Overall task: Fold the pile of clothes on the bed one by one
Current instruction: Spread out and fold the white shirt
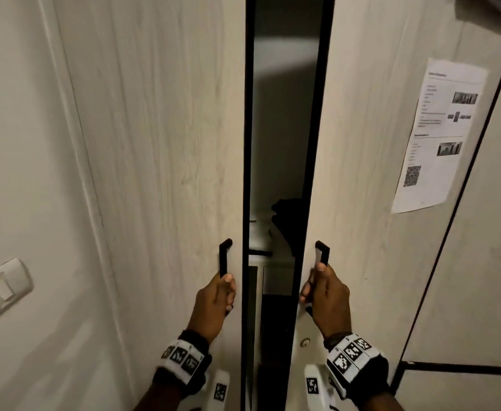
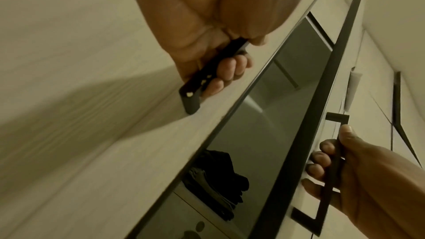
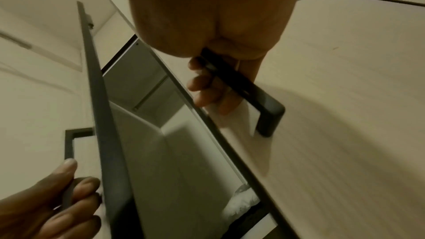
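Note:
Two pale wood-grain wardrobe doors stand slightly apart with a dark gap between them. My left hand [image 1: 218, 295] grips the black bar handle [image 1: 224, 256] of the left door [image 1: 160, 143]. My right hand [image 1: 326, 292] grips the black handle [image 1: 322, 252] of the right door [image 1: 370, 143]. The left wrist view shows fingers [image 2: 227, 72] curled round the bar; the right wrist view shows fingers [image 3: 202, 81] wrapped round the other handle [image 3: 264, 108]. Dark clothes [image 1: 287, 221] [image 2: 218, 179] lie on a shelf inside. No bed is in view.
A light switch [image 1: 1, 289] sits on the wall at the left. A printed sheet [image 1: 439, 134] is taped to the right door. A further cupboard door [image 1: 486, 277] stands at the far right. Something white [image 3: 241, 201] lies low inside the wardrobe.

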